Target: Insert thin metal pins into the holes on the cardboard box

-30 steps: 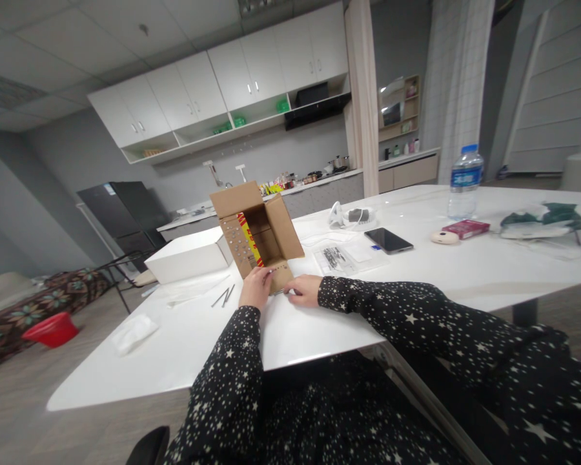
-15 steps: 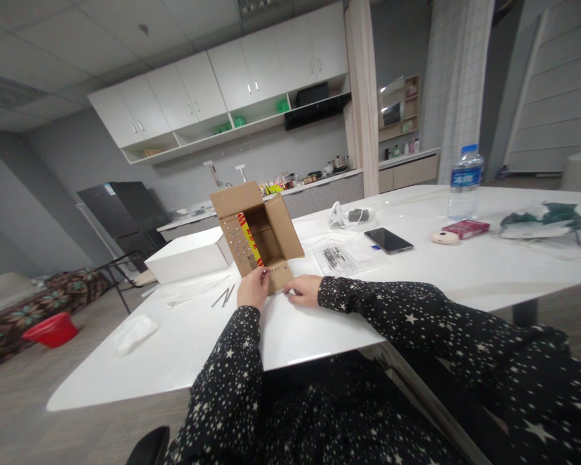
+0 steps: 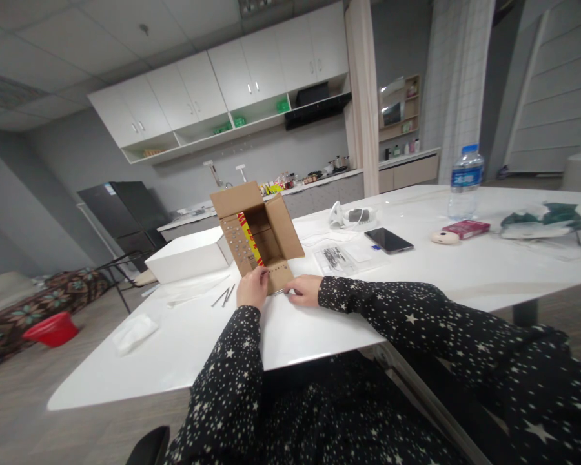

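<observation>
Black cloth scattered with pale stars is covering both forearms, each sleeve (image 3: pixel 228 368) reaching in over the glossy white surface (image 3: pixel 310 336). Just past the cuffs, the two hands are working at the near edge of a cardboard box (image 3: pixel 266 232), which is standing open towards the person near the middle of the surface.

What is changing is small: over the last second the left hand (image 3: pixel 253 289) has been drawing back a little to the left, its fingers curling in, so more of the front flap (image 3: pixel 281 274) and its row of little dark marks is showing. The right hand (image 3: pixel 305 289) is staying where it was, seeming to steady that edge. To my eye, only the left is doing the moving, in careful fingertip motions.

The left fingers are bunching close together by the flap; I cannot tell whether anything is between them. The right fingers are bending in beside a thin silvery piece (image 3: pixel 279 292) at the flap's edge, and whether they are gripping it I cannot make out.

Small pale dots are dotting the box's left flap (image 3: pixel 237 242), next to a yellow and red strip (image 3: pixel 249 239). To its left, some thin sticks (image 3: pixel 225 296) are lying loose; a white box (image 3: pixel 188 255) is sitting behind them. To the right, a phone (image 3: pixel 388 240) is lying flat, and farther off a water bottle (image 3: pixel 465 184) is standing upright. White cupboards (image 3: pixel 223 77) are lining the wall beyond.
</observation>
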